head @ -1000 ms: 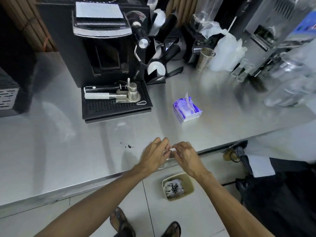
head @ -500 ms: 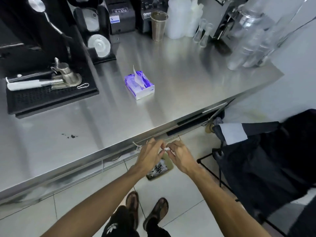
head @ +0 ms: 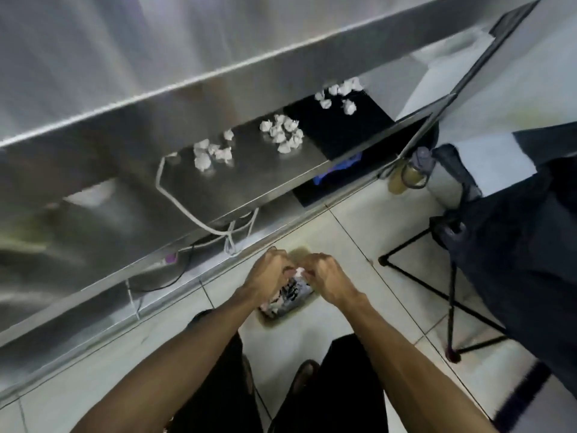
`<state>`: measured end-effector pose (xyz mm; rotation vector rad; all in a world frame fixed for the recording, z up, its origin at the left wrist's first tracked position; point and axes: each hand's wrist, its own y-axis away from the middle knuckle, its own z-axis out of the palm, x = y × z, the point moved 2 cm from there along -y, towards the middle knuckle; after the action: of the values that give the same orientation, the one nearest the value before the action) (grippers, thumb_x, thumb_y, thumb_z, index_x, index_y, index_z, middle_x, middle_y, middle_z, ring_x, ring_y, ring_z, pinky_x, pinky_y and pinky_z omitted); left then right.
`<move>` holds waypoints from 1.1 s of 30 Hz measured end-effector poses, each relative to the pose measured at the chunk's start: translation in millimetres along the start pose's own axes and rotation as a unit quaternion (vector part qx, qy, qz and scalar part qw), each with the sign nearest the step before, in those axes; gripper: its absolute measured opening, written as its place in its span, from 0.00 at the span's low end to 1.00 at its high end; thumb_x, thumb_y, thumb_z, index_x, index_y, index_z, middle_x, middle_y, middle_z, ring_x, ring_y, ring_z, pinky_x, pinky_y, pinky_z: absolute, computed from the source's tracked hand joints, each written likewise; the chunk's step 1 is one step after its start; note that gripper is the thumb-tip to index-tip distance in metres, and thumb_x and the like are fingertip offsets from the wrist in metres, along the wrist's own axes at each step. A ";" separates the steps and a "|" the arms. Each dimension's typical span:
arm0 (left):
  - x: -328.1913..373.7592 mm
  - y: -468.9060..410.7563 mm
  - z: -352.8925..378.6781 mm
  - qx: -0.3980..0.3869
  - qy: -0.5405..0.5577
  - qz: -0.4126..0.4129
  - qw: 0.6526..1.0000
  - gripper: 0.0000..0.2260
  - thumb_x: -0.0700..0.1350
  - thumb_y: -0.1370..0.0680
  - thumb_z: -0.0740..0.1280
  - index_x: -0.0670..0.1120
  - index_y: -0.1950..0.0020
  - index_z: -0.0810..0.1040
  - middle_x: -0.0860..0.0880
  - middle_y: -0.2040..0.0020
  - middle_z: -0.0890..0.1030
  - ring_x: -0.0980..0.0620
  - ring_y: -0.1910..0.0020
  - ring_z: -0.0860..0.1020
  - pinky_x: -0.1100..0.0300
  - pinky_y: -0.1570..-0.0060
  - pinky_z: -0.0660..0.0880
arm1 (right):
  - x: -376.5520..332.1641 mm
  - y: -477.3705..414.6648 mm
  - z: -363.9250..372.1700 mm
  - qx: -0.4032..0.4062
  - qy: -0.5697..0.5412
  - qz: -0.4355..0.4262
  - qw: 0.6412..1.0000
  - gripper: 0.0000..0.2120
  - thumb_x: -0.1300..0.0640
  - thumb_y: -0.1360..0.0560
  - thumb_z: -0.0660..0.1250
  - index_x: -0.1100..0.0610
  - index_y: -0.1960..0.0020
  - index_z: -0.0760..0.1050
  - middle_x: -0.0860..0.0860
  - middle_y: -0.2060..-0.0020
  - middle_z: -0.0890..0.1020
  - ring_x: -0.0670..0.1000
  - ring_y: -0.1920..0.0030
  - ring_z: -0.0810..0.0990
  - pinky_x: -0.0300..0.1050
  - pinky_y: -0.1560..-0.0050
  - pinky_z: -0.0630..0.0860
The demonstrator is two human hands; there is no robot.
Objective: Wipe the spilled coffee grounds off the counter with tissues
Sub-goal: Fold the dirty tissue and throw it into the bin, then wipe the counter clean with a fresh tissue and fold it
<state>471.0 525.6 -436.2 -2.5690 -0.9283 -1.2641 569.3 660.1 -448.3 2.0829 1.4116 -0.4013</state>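
1. Since the earlier frames, both hands have dropped from the counter edge to below it, and the view has tilted down: the tissue box and coffee machine are out of sight, and a lower shelf under the counter now shows.
2. Left hand: fingers curled inward, tips meeting those of the other hand over a small white tissue wad.
3. Right hand: fingers likewise curled, pinching the same wad from the opposite side. The wad is mostly hidden between the fingertips; whether it carries grounds cannot be told.
4. Bin: small, tan, rectangular, standing on the tiled floor directly under the two hands. Contents: crumpled white and dark-stained material, partly covered by the hands.
5. Counter: stainless steel, seen only as a blurred top and front edge in the upper part of the view. No grounds can be made out on the part that shows.
6. Lower shelf, contents: crumpled white tissue balls in loose clusters, one group on the bare steel at left, one at centre, and one on a black mat at right.
7. White cable: looped along the shelf's left part and hanging over its front edge.
8. Bottle with yellowish liquid: beside a black-legged stand draped in dark fabric, at right.
9. Person's dark trouser legs and feet: bottom of view, either side of the bin.
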 end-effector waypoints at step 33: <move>304.1 55.4 -260.5 0.219 -0.029 0.031 0.975 0.07 0.49 0.19 0.60 0.49 0.50 0.75 0.54 0.54 0.79 0.56 0.56 0.74 0.59 0.54 0.73 | -243.5 91.1 -327.4 0.290 -0.012 -0.128 0.948 0.13 0.51 0.21 0.62 0.59 0.53 0.80 0.51 0.57 0.82 0.49 0.56 0.78 0.43 0.56 0.77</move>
<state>467.4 527.4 -32.0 -2.2736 -0.9984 -0.8548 532.6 657.5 -31.8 2.3209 1.7037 -1.0531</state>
